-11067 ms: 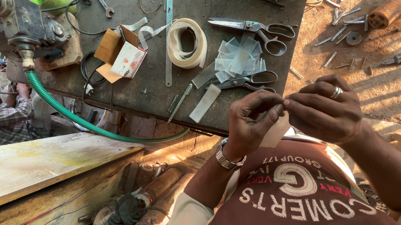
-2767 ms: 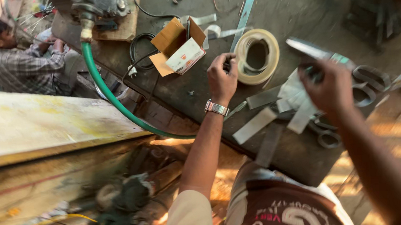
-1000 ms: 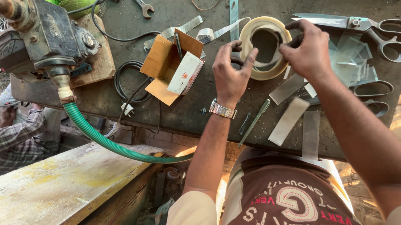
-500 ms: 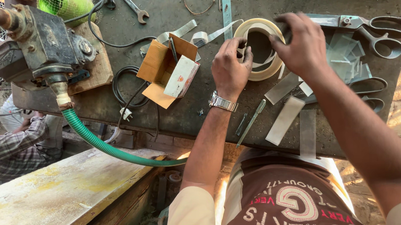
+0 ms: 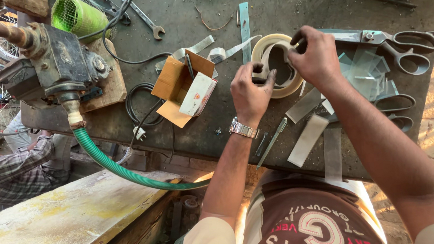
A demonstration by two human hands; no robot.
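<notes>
Both hands are on the tape roll (image 5: 280,64), which lies flat on the dark desk (image 5: 295,4). Left hand (image 5: 249,91), wristwatch (image 5: 243,129) on the wrist, pinches the roll's near-left rim with thumb and fingers. Right hand (image 5: 317,59) curls over the far-right rim, fingertips closed on it. Just right of the roll: clear plastic pieces (image 5: 371,70) and large scissors (image 5: 389,41). Nearer the desk edge, flat strips (image 5: 307,140) and a pen-like tool (image 5: 273,141). Left of the roll, an open cardboard box (image 5: 181,89), black cable (image 5: 141,96), spanner (image 5: 146,22). Far left, a pump (image 5: 55,62) with green hose (image 5: 124,172). Another person's checked sleeve (image 5: 16,169) sits below the desk.
</notes>
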